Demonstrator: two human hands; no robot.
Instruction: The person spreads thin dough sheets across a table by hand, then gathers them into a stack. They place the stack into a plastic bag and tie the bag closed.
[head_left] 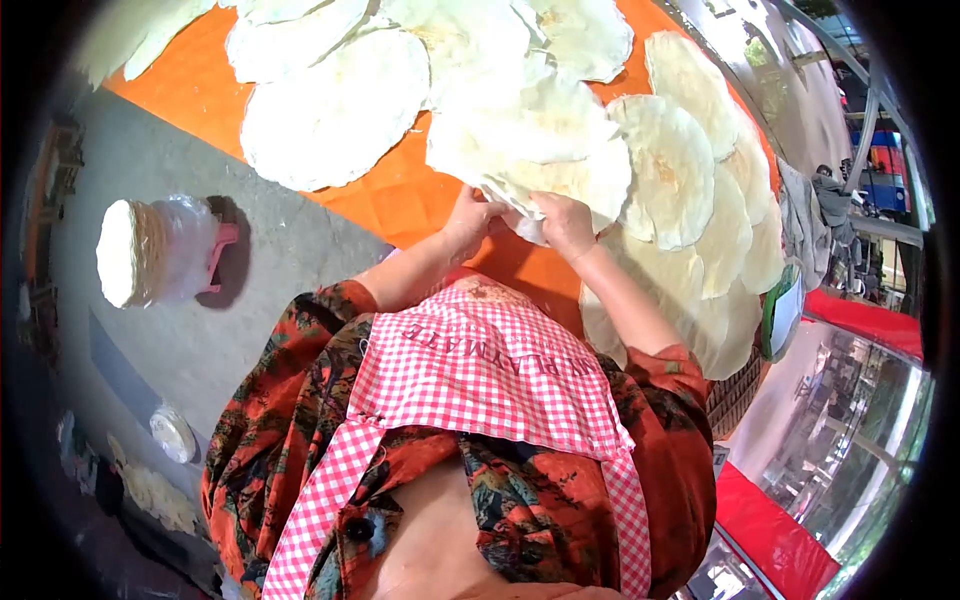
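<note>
Both hands pinch the near rim of a flat round flatbread (530, 150): left hand (468, 215), right hand (565, 222). It lies flat, no clear long axis, atop overlapping rounds by the orange table (395, 195) near edge.

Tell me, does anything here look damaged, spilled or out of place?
Nothing stands out. Both hands hold the edge of a thin flatbread; the other rounds overlap on the orange cloth, none visibly torn.

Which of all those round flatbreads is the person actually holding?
The folded one at the near edge of the pile, pinched between the left hand and right hand. The other flatbreads lie spread flat on the orange cloth, untouched.
</note>
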